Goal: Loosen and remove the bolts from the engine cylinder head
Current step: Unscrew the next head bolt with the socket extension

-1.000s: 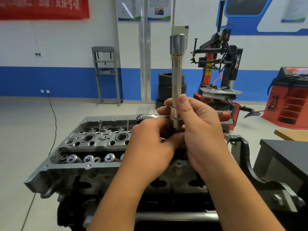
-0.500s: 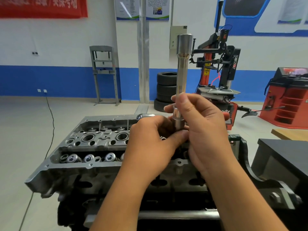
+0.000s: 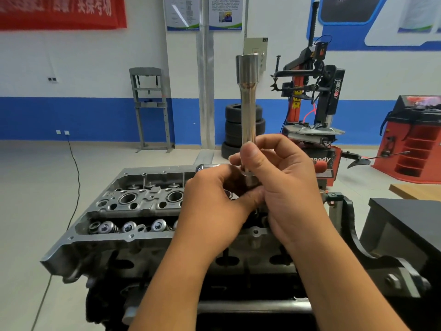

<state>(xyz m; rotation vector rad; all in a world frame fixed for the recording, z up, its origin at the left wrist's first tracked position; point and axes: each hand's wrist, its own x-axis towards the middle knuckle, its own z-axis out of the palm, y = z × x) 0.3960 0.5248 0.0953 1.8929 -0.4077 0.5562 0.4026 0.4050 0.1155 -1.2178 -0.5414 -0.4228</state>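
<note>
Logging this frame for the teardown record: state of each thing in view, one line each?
long socket: upright, held above the head, wide end up
right hand: grips the socket's lower end
left hand: fingers curled at the socket's base; what they hold is hidden
cylinder head: cover off, valve springs exposed
tyres: stacked by the wall

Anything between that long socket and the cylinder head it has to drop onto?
Only the hands themselves. The right hand grips the long socket upright above the cylinder head, and the left hand wraps round its lower end, hiding the right part of the head. No other obstruction shows.
</note>
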